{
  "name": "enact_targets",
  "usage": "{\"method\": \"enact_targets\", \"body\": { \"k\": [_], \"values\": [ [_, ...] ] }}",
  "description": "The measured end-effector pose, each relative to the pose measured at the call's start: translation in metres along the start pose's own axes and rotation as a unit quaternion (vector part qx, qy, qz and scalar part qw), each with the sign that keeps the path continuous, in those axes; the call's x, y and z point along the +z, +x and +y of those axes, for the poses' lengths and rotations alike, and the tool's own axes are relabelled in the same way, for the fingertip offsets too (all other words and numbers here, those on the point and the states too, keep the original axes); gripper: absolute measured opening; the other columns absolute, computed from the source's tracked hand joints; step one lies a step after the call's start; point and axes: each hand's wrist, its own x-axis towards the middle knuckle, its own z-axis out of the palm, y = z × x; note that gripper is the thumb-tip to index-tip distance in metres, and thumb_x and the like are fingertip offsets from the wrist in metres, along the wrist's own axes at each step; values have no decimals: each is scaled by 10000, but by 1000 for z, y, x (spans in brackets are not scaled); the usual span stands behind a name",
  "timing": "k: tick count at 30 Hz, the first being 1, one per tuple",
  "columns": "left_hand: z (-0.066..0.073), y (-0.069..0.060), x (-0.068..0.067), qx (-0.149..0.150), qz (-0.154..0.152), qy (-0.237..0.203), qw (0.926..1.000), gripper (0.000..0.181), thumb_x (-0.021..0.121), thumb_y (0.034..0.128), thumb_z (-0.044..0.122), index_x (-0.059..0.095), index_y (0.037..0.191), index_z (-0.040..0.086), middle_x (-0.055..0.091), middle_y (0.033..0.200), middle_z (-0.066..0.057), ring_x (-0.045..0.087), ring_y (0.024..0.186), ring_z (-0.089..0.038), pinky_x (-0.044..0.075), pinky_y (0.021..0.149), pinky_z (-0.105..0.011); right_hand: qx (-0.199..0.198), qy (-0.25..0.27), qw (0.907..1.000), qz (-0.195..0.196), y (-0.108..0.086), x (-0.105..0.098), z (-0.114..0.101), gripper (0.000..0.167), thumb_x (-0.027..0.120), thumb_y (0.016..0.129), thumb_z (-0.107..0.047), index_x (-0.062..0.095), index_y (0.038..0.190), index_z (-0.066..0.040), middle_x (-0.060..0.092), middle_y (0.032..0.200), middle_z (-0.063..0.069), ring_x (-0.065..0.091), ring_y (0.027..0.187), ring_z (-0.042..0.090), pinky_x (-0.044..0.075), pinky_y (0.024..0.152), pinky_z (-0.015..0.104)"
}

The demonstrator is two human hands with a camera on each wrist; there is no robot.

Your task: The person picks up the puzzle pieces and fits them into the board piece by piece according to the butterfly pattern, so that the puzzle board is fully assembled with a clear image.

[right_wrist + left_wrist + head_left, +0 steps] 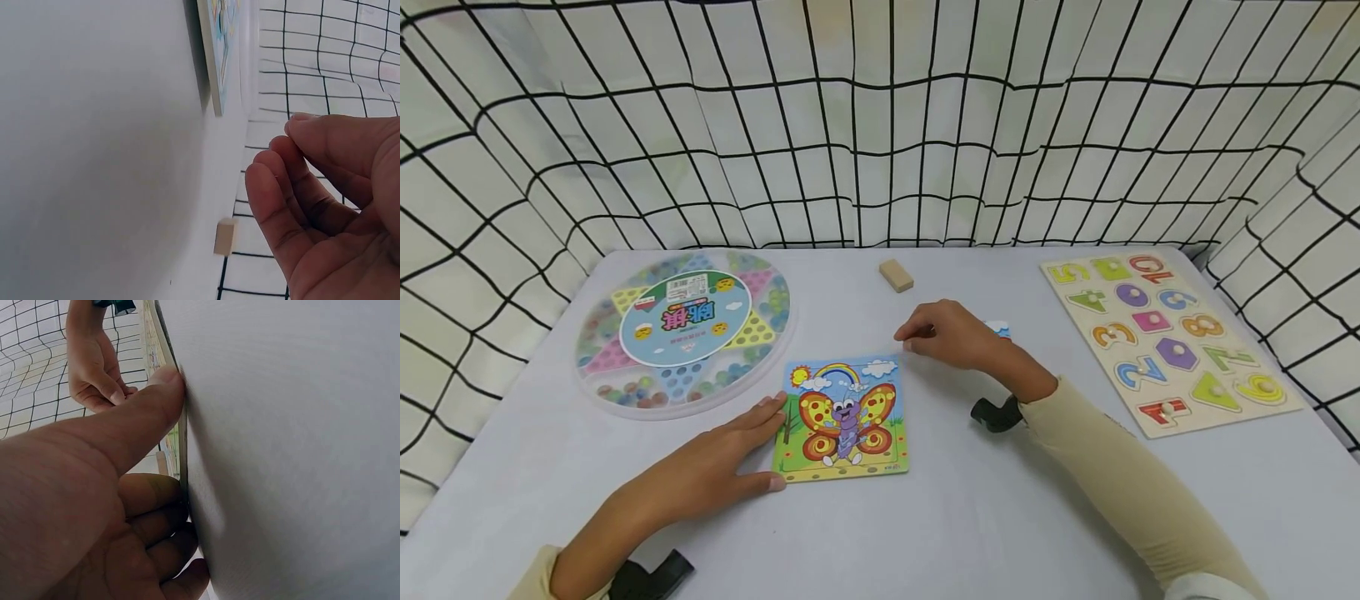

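A square butterfly picture puzzle [848,421] lies on the table in front of the person. Along its left edge rests the left hand [707,467], with fingertips on the side and thumb at the near left corner. The left wrist view has that thumb [140,415] and the fingers against the board's thin edge. Just beyond the puzzle's far right corner hovers the right hand [951,333], fingers loosely bent and holding nothing. In the right wrist view its thumb [337,140] is close to the fingertips. A small wooden block [895,275] lies farther back.
At the left is a round Chinese checkers set [681,400] with coloured marbles. A wooden number and shape board [1176,350] lies at the right. Behind the right hand a small blue and white item [1000,328] is partly hidden. Black netting [891,150] encloses the table's back and sides.
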Motion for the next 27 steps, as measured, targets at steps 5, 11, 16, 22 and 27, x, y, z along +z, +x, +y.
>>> {"method": "enact_targets", "body": {
  "k": [5, 11, 16, 22, 27],
  "values": [
    [-1, 1, 0, -13, -19, -60, 10000, 841, 727, 842, 465, 406, 1463, -3, 213, 1599, -70, 190, 1450, -315, 307, 1087, -520, 123, 19, 9999, 99, -8, -10, 12, 182, 652, 911, -19, 742, 1070, -26, 680, 982, 7, 599, 934, 175, 522, 812, 316],
    [0, 0, 0, -95, -30, -53, 9999, 842, 735, 838, 457, 405, 1466, 3, 213, 1599, -70, 188, 1450, -318, 308, 1086, -521, 177, 48, 9997, 132, -20, -19, 29, 170, 673, 894, -19, 736, 1051, -33, 681, 987, 9, 603, 933, 175, 522, 825, 330],
    [1, 1, -1, -82, -28, -44, 10000, 840, 731, 840, 461, 405, 1468, 8, 211, 1600, -63, 188, 1451, -313, 310, 1085, -520, 171, -27, 9990, 422, -31, -28, 44, 192, 683, 880, -6, 726, 1067, -20, 684, 979, 34, 599, 879, 182, 519, 804, 346],
    [1, 0, -1, -85, -25, 13, 10000, 836, 738, 838, 449, 410, 1463, 1, 217, 1597, -66, 195, 1448, -315, 317, 1083, -515, 356, -153, 9975, 582, -39, -38, 59, 231, 690, 886, -26, 707, 1115, -5, 668, 1029, 85, 587, 926, 213, 509, 805, 357],
    [2, 0, -1, -82, -19, 32, 10000, 840, 732, 838, 461, 408, 1465, 6, 214, 1599, -62, 195, 1449, -311, 317, 1083, -513, 585, -189, 9962, 619, -46, -48, 67, 255, 693, 891, -52, 694, 1142, -1, 660, 1113, 115, 588, 994, 245, 511, 823, 371]
  ]
}}
